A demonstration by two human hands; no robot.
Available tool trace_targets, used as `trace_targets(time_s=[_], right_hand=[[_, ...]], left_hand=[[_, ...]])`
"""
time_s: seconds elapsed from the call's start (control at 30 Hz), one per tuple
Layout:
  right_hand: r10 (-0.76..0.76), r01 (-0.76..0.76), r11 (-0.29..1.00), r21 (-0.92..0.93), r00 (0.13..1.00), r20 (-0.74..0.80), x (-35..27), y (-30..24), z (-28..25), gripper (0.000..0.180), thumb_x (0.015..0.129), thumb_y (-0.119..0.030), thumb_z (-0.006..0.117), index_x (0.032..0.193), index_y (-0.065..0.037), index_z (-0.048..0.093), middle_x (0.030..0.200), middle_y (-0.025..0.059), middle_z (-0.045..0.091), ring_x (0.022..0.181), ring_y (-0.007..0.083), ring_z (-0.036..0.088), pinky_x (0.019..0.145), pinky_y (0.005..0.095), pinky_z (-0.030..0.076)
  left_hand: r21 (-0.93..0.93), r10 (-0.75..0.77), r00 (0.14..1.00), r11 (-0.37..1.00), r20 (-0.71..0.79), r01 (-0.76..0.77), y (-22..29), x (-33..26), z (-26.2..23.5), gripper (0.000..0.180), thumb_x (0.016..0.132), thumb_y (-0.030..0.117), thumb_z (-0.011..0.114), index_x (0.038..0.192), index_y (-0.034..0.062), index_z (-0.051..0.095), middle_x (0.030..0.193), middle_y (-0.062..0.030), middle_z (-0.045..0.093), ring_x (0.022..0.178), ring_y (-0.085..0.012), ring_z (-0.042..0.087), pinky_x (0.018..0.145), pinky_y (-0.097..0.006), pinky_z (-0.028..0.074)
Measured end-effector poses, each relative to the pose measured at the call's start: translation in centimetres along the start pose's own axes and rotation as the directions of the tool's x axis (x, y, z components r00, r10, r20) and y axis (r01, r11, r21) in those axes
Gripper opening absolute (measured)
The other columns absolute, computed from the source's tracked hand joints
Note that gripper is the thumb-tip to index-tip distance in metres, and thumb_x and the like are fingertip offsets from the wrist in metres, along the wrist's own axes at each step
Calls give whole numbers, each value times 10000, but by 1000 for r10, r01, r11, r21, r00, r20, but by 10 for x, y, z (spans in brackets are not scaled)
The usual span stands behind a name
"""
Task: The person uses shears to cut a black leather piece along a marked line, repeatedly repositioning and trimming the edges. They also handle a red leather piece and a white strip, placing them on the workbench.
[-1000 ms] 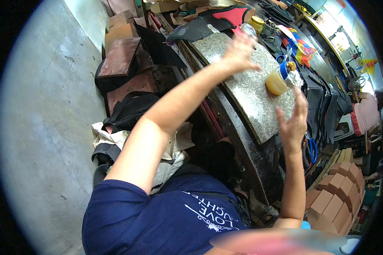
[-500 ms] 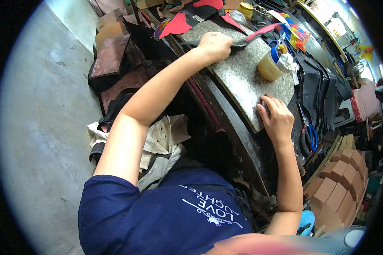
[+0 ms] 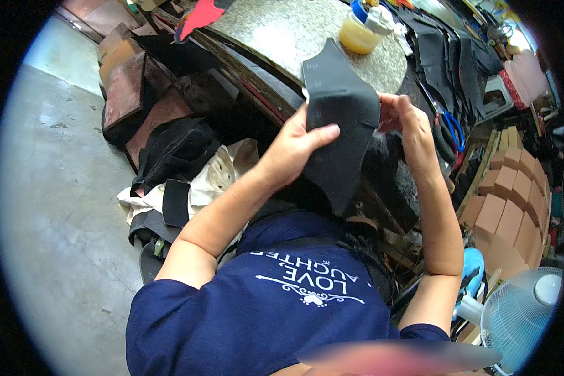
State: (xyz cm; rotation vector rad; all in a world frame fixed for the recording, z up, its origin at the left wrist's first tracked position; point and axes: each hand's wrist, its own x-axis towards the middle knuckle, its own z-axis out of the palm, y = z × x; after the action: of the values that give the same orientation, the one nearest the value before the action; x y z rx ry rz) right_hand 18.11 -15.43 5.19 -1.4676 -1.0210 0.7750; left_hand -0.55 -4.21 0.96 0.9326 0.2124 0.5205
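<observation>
A black, shaped leather-like piece (image 3: 341, 113) hangs upright above my lap, in front of the worktop's near edge. It has a smooth face, pointed ends and a fold across its upper part. My left hand (image 3: 291, 147) is closed on its left edge, thumb flat over the front and the other fingers hidden behind. At the opposite edge, the curled fingers of my right hand (image 3: 415, 128) pinch the piece's side; their tips are partly out of sight. Beyond it stands a tub of yellowish glue (image 3: 360, 39) with a blue rim, on a speckled stone slab (image 3: 263, 28).
Blue-handled scissors (image 3: 454, 131) lie right of my right hand, near layered black sheets (image 3: 442, 53). A pink-red piece (image 3: 200, 15) sits by the slab's left end. Stacked brown blocks (image 3: 501, 213) and a fan (image 3: 523, 319) stand at the right.
My left hand has come back from the slab's far side with the piece, now in front of me, black face showing. My right hand has left the slab's edge for the piece's side.
</observation>
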Motion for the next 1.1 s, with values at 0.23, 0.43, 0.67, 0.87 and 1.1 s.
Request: trace_targets(time_s=[0.23, 0.43, 0.67, 0.87, 1.1], right_hand=[[260, -263, 958, 115, 965, 38, -50, 2, 8, 178, 919, -157, 658, 1041, -33, 621, 842, -25, 629, 610, 13, 525, 536, 151, 429], [188, -194, 979, 55, 978, 92, -61, 4, 14, 190, 920, -160, 660, 1043, -21, 619, 821, -32, 598, 644, 17, 529, 540, 170, 428], [75, -74, 994, -83, 997, 4, -50, 1, 14, 150, 951, -180, 615, 894, -41, 606, 718, -56, 556, 616, 18, 501, 537, 180, 390], [104, -109, 994, -24, 985, -140, -41, 0, 9, 219, 999, -230, 531, 948, -46, 638, 715, -14, 592, 601, 51, 533, 532, 186, 403], [137, -143, 978, -153, 989, -50, -49, -2, 11, 150, 942, -182, 627, 912, -36, 641, 712, -49, 544, 619, 33, 502, 543, 214, 423]], left_hand=[[-66, -148, 987, 986, 64, 152, -36, -23, -1, 500, 903, 185, 662, 1330, 26, 458, 1266, -68, 575, 1167, -159, 531, 1032, -322, 403], [-227, -177, 983, 957, 38, 182, -25, -6, -5, 440, 890, 190, 673, 1255, 19, 496, 1165, -90, 626, 1077, -189, 604, 985, -345, 460], [-93, -123, 992, 988, -31, 119, -23, -14, 10, 422, 860, 40, 649, 1250, 7, 493, 1160, -93, 619, 1053, -168, 599, 951, -319, 475], [-94, -148, 989, 985, -17, 145, -20, -22, 5, 451, 863, 26, 640, 1283, 2, 477, 1190, -81, 602, 1073, -154, 578, 967, -309, 458], [152, -65, 995, 987, 75, 53, -12, -22, 16, 541, 843, 53, 700, 1322, -8, 455, 1196, -91, 599, 1083, -145, 567, 971, -302, 452]])
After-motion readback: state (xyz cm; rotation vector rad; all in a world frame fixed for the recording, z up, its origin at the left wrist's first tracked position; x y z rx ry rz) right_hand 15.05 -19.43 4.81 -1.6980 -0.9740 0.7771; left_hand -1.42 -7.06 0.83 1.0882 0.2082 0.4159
